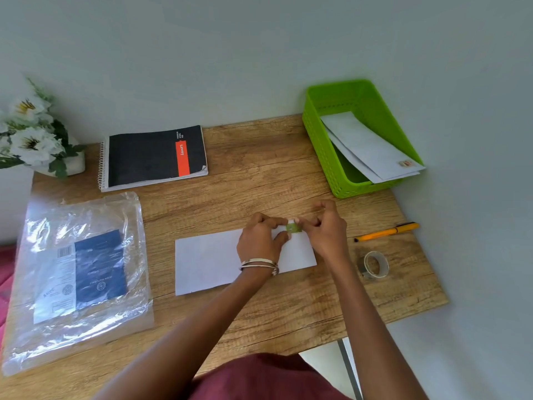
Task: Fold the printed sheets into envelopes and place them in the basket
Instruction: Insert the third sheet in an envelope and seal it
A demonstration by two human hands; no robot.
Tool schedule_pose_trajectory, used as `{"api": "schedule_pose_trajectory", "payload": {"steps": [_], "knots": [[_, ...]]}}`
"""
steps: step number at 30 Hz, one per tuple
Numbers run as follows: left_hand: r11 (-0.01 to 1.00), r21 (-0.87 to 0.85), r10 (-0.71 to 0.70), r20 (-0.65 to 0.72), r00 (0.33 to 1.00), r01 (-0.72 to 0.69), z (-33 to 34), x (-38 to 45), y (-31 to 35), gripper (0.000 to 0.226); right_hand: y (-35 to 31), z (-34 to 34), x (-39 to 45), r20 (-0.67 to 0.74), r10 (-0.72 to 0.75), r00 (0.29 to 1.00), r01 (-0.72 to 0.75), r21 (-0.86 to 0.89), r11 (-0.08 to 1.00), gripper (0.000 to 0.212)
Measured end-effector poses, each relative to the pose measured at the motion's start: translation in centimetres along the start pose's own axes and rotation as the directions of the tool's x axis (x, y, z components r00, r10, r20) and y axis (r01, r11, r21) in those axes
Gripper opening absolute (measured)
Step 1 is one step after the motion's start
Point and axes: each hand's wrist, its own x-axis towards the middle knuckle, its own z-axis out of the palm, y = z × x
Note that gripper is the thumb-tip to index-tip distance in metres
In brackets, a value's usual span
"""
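**Head view: both hands pinch a small green piece on a white envelope**

Head view shows the left hand (259, 238) and right hand (326, 229) meeting fingertip to fingertip over a small green piece (293, 228), each narrowly pinched on it at the far edge of a white envelope (210, 264). The left palm rests on the paper, with metal bangles (259, 265) at the wrist. The envelope lies flat in the middle of a wood-grain table (259, 174).

Right of the hands lie an orange pen (386, 232) and a roll of clear tape (375, 265). At the far right corner stands a green basket (326, 151) holding white envelopes (366, 148) that lean over its near rim. To the left lies a clear plastic packet (78, 272) with a blue label; beyond it, a black spiral notebook (150, 157) and white flowers (31, 134) in a pot. A pale grey wall (259, 53) borders the table behind and on the right.
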Motion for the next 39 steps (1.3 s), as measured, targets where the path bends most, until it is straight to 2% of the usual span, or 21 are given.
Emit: {"api": "schedule_pose_trajectory", "payload": {"steps": [4, 9, 21, 26, 30, 35, 39], "knots": [[0.999, -0.010, 0.048, 0.027, 0.999, -0.047, -0.6, 0.3, -1.0, 0.034, -0.2, 1.5, -0.7, -0.060, -0.055, 0.997, 0.047, -0.128, 0.991, 0.058], [0.995, -0.012, 0.100, -0.028, 0.995, -0.100, -0.3, 0.0, -1.1, 0.031, -0.2, 2.2, -1.3, -0.086, -0.109, 0.990, 0.089, -0.210, 0.974, 0.070], [0.990, -0.044, 0.132, -0.055, 0.990, -0.134, 0.0, -0.5, -1.3, 0.025, 0.8, 1.0, -1.0, 0.054, -0.125, 0.991, 0.131, -0.126, 0.983, 0.081], [0.981, -0.003, 0.194, -0.086, 0.977, -0.195, 0.3, -0.6, -1.4, 0.019, 1.0, 0.1, -0.5, 0.007, -0.030, 1.000, 0.030, -0.012, 0.999, 0.065], [0.976, 0.002, 0.218, -0.088, 0.972, -0.219, 0.3, -0.6, -1.4, 0.020, 1.2, 0.1, -0.3, -0.007, -0.038, 0.999, 0.038, -0.007, 0.999, 0.059], [0.976, -0.003, 0.218, -0.084, 0.972, -0.219, 0.4, -0.5, -1.6, 0.019, 0.7, 1.0, -0.5, -0.047, -0.054, 0.997, 0.051, -0.052, 0.997, 0.076], [0.975, -0.009, 0.221, -0.086, 0.971, -0.223, 0.3, -0.5, -1.5, 0.021, 0.8, 1.4, -0.7, -0.130, -0.073, 0.989, 0.067, -0.047, 0.997, 0.057]]}}
